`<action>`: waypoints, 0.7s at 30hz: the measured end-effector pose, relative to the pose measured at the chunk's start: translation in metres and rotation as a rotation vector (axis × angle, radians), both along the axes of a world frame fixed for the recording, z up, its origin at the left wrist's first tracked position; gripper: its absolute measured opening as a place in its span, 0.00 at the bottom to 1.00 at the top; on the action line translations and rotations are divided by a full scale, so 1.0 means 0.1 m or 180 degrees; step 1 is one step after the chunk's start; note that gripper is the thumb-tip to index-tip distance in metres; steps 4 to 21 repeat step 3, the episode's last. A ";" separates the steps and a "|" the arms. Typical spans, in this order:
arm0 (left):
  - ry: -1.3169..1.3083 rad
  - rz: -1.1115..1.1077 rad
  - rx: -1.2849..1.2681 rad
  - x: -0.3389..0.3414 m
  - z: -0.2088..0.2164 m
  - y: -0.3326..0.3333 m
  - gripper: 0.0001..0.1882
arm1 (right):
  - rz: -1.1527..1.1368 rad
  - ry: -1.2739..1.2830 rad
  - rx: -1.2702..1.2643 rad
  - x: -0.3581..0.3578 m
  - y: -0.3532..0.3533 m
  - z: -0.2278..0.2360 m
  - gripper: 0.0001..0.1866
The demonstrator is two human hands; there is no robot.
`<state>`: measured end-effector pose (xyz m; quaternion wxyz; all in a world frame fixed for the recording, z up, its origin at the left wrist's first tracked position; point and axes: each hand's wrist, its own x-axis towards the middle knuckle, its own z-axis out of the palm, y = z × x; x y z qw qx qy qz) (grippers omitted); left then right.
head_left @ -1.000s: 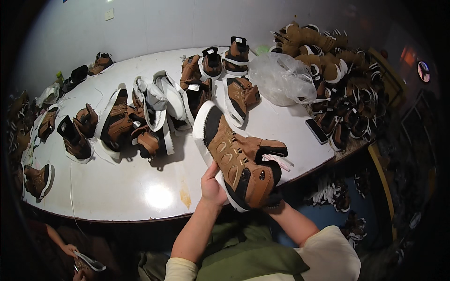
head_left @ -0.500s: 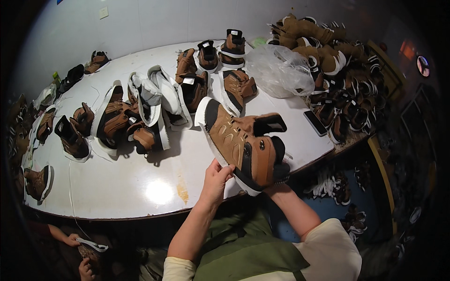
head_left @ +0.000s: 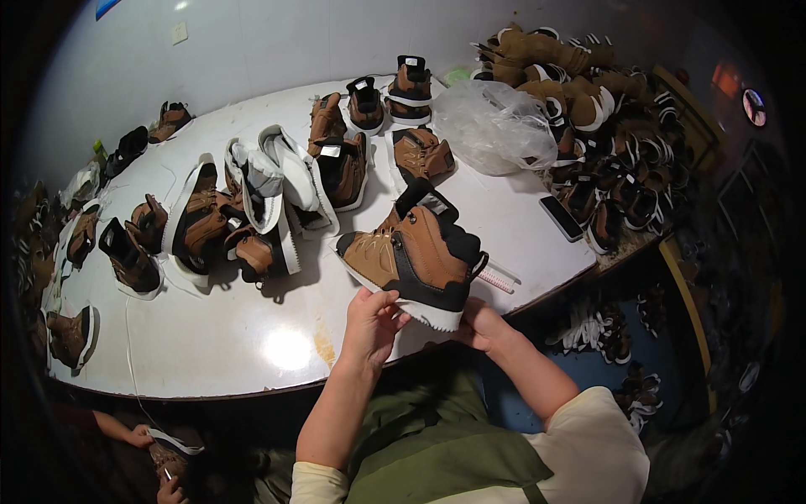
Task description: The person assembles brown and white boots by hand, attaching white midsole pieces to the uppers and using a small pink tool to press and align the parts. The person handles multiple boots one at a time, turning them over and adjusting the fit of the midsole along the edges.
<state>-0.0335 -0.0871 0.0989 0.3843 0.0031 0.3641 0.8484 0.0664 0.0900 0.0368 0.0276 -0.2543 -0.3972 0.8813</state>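
Observation:
A brown and black high-top shoe [head_left: 432,256] with a white sole is held up over the near edge of the table, its side turned to me and its toe pointing left. My left hand [head_left: 374,326] grips the sole from below at mid-length, thumb along the edge. At the heel my right hand [head_left: 480,326] is closed on the shoe, with its fingers partly hidden behind it. A similar brown shoe [head_left: 420,155] stands just beyond the held one. White-lined shoes [head_left: 295,176] lean together farther left.
The white table [head_left: 252,336] carries several more shoes. A clear plastic bag [head_left: 495,126] and a phone [head_left: 561,218] lie at the right, near a large shoe pile [head_left: 621,168]. A red-marked strip [head_left: 497,279] lies beside the held shoe. At lower left, another person's hands hold a shoe [head_left: 170,458].
The shoe has been turned from a tilted view of its upper to a level side view. My right hand has come up beside the heel. The other person's hands have shifted.

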 end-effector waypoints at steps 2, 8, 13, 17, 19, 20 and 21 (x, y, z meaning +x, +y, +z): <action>-0.0044 0.0057 0.0083 0.01 0.00 -0.01 0.10 | -0.0189 0.0304 0.0515 0.03 0.07 0.06 0.16; -0.0032 0.0059 0.0077 0.00 0.01 -0.01 0.10 | -0.0280 0.0456 0.0769 0.04 0.12 0.12 0.18; -0.0032 0.0059 0.0077 0.00 0.01 -0.01 0.10 | -0.0280 0.0456 0.0769 0.04 0.12 0.12 0.18; -0.0032 0.0059 0.0077 0.00 0.01 -0.01 0.10 | -0.0280 0.0456 0.0769 0.04 0.12 0.12 0.18; -0.0032 0.0059 0.0077 0.00 0.01 -0.01 0.10 | -0.0280 0.0456 0.0769 0.04 0.12 0.12 0.18; -0.0032 0.0059 0.0077 0.00 0.01 -0.01 0.10 | -0.0280 0.0456 0.0769 0.04 0.12 0.12 0.18; -0.0032 0.0059 0.0077 0.00 0.01 -0.01 0.10 | -0.0280 0.0456 0.0769 0.04 0.12 0.12 0.18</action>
